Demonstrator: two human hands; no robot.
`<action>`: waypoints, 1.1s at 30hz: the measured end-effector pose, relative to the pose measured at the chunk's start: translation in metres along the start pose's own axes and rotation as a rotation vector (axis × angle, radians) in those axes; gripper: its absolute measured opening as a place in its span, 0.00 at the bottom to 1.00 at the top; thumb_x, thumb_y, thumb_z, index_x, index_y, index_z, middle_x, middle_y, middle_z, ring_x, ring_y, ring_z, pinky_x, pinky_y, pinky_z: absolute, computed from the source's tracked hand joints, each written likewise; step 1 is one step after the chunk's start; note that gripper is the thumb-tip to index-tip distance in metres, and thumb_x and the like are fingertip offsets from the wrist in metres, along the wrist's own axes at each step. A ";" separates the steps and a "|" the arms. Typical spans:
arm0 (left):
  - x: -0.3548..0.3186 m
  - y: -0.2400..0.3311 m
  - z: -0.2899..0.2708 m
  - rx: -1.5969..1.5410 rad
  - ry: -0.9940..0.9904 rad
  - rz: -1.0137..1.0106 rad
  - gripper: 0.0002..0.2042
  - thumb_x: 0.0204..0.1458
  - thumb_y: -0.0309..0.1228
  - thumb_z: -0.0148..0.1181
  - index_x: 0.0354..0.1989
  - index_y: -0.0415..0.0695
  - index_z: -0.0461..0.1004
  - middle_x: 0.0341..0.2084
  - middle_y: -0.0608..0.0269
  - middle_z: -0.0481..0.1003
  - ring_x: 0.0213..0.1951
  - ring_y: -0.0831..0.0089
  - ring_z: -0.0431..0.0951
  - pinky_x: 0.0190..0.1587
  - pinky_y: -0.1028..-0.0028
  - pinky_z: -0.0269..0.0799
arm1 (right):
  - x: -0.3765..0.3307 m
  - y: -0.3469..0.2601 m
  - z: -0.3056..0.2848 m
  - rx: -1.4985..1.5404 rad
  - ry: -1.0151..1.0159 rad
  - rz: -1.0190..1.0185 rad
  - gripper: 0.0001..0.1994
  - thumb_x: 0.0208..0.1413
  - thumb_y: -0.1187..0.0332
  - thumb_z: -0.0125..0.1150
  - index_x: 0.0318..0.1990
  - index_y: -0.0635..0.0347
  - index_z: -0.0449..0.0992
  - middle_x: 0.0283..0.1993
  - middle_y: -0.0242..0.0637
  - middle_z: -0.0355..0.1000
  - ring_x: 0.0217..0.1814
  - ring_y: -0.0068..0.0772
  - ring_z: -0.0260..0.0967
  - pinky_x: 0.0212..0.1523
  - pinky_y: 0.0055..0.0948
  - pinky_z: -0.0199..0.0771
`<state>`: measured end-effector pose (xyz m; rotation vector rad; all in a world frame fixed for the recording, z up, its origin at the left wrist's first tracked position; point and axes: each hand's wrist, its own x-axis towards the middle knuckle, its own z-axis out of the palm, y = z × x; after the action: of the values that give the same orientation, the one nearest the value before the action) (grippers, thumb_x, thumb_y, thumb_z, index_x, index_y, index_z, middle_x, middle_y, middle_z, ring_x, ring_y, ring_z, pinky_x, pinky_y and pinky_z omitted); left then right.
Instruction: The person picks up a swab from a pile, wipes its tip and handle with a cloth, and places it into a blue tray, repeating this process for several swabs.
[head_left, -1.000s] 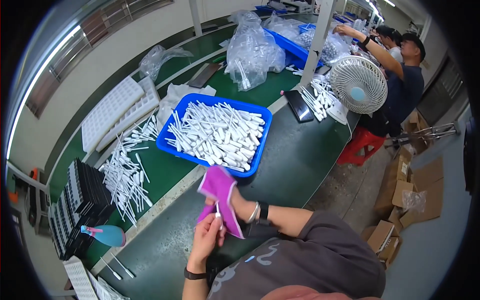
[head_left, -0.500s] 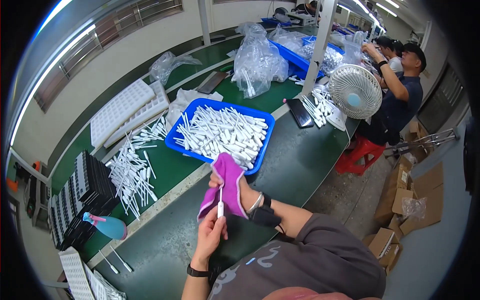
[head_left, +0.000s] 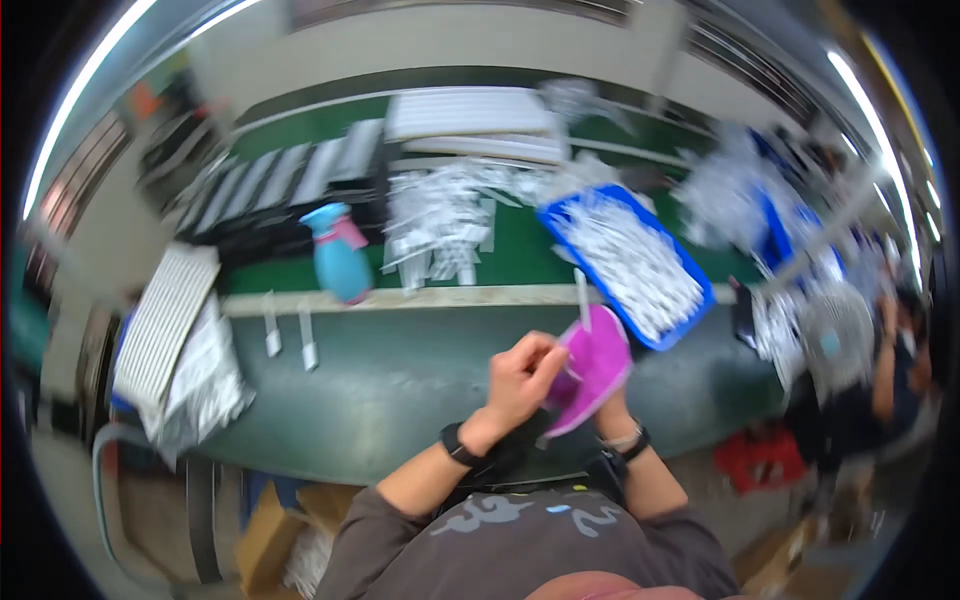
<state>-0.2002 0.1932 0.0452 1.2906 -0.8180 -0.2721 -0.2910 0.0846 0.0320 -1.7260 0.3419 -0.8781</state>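
The left hand [head_left: 520, 375] pinches a thin white stick [head_left: 581, 300], fingers together on its lower end. The right hand [head_left: 605, 405] is wrapped in a magenta cloth [head_left: 597, 365] and closed on it, touching the stick. Both are held above the green table [head_left: 400, 385], beside a blue tray [head_left: 700, 300] of white sticks. A blue spray bottle [head_left: 338, 255] stands well to the left.

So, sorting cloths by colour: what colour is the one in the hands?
Bright magenta-pink cloth, clearest in the head view.

Light: bright, overhead strips glaring at 11 and 2 o'clock.
Sharpness: heavy motion blur throughout.
Edges: fisheye bending, dark rim.
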 end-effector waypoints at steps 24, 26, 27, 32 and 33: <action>0.031 -0.075 -0.054 -0.206 0.427 -0.208 0.08 0.57 0.32 0.53 0.32 0.42 0.76 0.17 0.73 0.70 0.17 0.86 0.67 0.19 0.84 0.63 | 0.011 0.043 0.047 0.011 -0.507 0.379 0.14 0.63 0.68 0.44 0.52 0.64 0.68 0.40 0.29 0.71 0.40 0.18 0.65 0.42 0.21 0.68; 0.035 -0.064 -0.068 -0.242 0.498 -0.352 0.08 0.58 0.33 0.52 0.32 0.43 0.75 0.15 0.72 0.69 0.16 0.84 0.67 0.18 0.83 0.63 | 0.021 0.038 0.045 -0.068 -0.623 0.359 0.14 0.63 0.68 0.43 0.52 0.64 0.68 0.39 0.29 0.71 0.39 0.17 0.65 0.42 0.21 0.67; 0.044 -0.059 -0.076 -0.263 0.586 -0.330 0.10 0.59 0.35 0.50 0.31 0.43 0.74 0.14 0.72 0.67 0.14 0.84 0.65 0.17 0.83 0.61 | 0.025 0.038 0.043 -0.030 -0.650 0.386 0.14 0.62 0.68 0.44 0.51 0.64 0.68 0.39 0.29 0.71 0.40 0.16 0.66 0.42 0.20 0.68; 0.109 -0.054 -0.085 -0.399 0.588 -0.317 0.13 0.60 0.38 0.49 0.34 0.41 0.72 0.15 0.75 0.60 0.15 0.86 0.59 0.16 0.82 0.53 | 0.009 0.053 0.001 0.693 -0.641 0.848 0.12 0.61 0.67 0.50 0.49 0.63 0.70 0.37 0.30 0.72 0.38 0.18 0.69 0.40 0.21 0.70; 0.126 -0.050 -0.064 -0.369 0.448 -0.363 0.13 0.60 0.38 0.49 0.34 0.41 0.72 0.16 0.75 0.61 0.16 0.86 0.59 0.16 0.82 0.53 | 0.005 0.056 -0.011 0.700 -0.610 0.857 0.12 0.61 0.67 0.50 0.49 0.63 0.70 0.37 0.30 0.72 0.38 0.18 0.69 0.40 0.21 0.70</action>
<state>-0.0571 0.1499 0.0447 1.0843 -0.1380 -0.3841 -0.2846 0.0547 -0.0160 -0.9516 0.2706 0.1732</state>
